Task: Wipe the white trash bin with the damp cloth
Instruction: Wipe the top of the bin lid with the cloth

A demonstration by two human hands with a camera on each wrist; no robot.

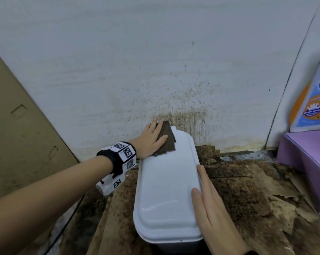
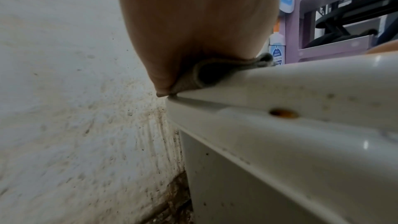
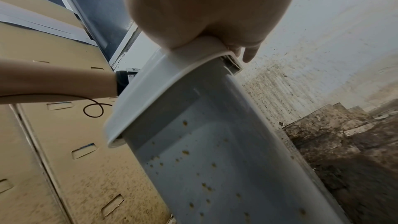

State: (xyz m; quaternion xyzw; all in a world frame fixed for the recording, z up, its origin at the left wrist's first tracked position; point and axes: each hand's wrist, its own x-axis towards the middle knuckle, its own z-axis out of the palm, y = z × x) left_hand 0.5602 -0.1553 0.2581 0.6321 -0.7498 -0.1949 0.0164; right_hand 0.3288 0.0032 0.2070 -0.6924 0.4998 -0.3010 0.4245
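The white trash bin (image 1: 166, 190) stands against the stained wall, lid closed. A folded dark brown cloth (image 1: 166, 138) lies on the lid's far left corner. My left hand (image 1: 151, 138) presses flat on the cloth with straight fingers; in the left wrist view the palm (image 2: 193, 31) bears on the folded cloth (image 2: 206, 76) at the lid's edge (image 2: 280, 94). My right hand (image 1: 208, 203) lies flat along the lid's right edge, fingers straight. Seen from the right wrist, the palm (image 3: 204, 6) rests on the lid rim (image 3: 193, 52) above the speckled bin wall (image 3: 215, 159).
Brown cardboard (image 1: 17, 135) leans at the left. A purple shelf (image 1: 306, 153) with a blue and orange bottle (image 1: 313, 96) stands at the right. The floor (image 1: 247, 190) around the bin is covered with dirty, torn cardboard. The wall (image 1: 183, 111) behind is spattered brown.
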